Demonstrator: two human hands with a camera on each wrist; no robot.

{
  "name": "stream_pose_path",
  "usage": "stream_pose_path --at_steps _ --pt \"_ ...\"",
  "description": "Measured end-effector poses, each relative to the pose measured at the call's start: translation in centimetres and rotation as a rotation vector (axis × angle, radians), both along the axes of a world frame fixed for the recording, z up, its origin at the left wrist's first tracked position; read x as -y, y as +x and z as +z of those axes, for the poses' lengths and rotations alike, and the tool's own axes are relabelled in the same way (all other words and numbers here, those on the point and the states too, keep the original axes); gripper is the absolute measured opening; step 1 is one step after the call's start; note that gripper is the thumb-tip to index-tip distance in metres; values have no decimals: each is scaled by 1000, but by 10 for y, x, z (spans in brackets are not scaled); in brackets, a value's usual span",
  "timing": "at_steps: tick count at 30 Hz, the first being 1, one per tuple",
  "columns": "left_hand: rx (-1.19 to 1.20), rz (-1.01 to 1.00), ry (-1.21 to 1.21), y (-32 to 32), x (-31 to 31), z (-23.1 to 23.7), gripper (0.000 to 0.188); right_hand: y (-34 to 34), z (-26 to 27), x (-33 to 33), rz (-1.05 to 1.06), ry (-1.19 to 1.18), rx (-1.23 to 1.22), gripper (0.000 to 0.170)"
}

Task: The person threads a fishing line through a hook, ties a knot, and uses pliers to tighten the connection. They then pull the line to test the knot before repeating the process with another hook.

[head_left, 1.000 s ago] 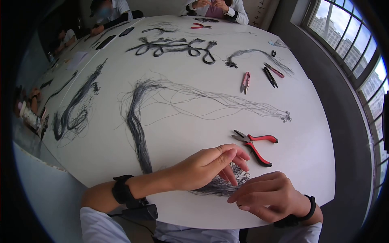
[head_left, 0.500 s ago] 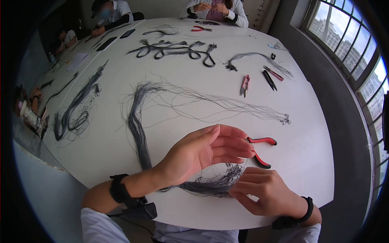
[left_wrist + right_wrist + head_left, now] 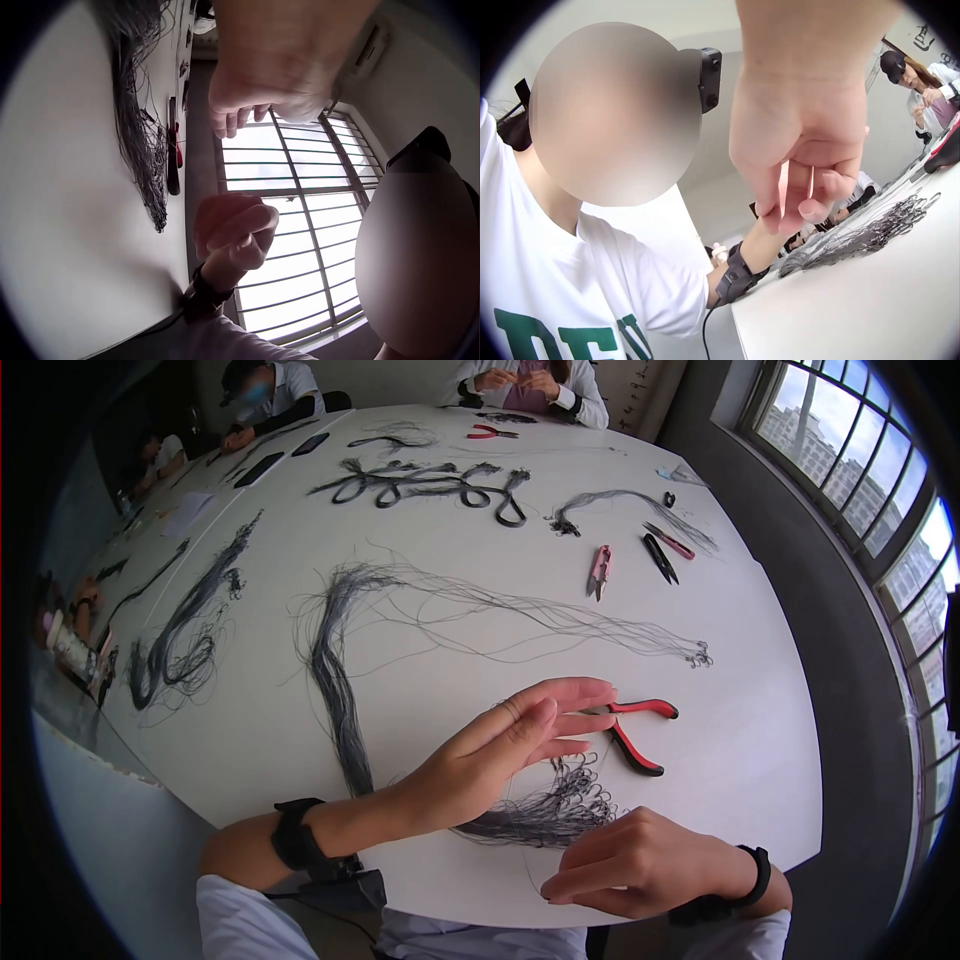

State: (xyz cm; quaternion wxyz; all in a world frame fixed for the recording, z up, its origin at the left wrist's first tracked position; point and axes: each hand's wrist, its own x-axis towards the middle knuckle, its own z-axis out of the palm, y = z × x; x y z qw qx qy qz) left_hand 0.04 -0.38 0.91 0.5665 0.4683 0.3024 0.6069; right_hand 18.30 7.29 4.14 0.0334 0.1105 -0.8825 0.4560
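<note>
Dark grey strands with looped ends (image 3: 545,815) lie in a bundle on the white table, between both hands in the head view. Over the bundle's left part, my left hand (image 3: 475,755) is raised with its fingers extended toward the red-handled pliers (image 3: 636,750), overlapping their jaws in this view. My right hand (image 3: 640,865) is at the bundle's lower right, its thumb and index fingertips pinched together on what looks like one thin strand. The right wrist view shows that pinch of the right hand (image 3: 799,157), beside the looped bundle (image 3: 870,232).
A long strand bundle (image 3: 345,710) bends across the table toward hooked ends at right. Farther back lie pink snips (image 3: 600,572), black snips (image 3: 660,558), braided loops (image 3: 430,485) and another pair of pliers (image 3: 492,432). Two people sit at the far side.
My left hand rose off the looped ends and turned, then lowered slightly with fingers still extended. My right hand moved down and left, away from the loops, with fingertips pinched.
</note>
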Motion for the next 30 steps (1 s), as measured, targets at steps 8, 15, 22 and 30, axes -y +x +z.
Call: stream_pose_path --at_steps 8,15,22,30 --pt "-263 -440 -393 -4 8 22 46 6 21 -13 -163 -169 -154 7" --pt "-445 -465 -277 -1 13 25 44 14 24 -23 -485 -287 -158 9" --pt "-626 -383 -103 7 16 26 36 11 22 -19 -551 -238 -248 8" --pt "-703 -514 -352 1 13 30 33 11 20 -20 -511 -42 -403 3"
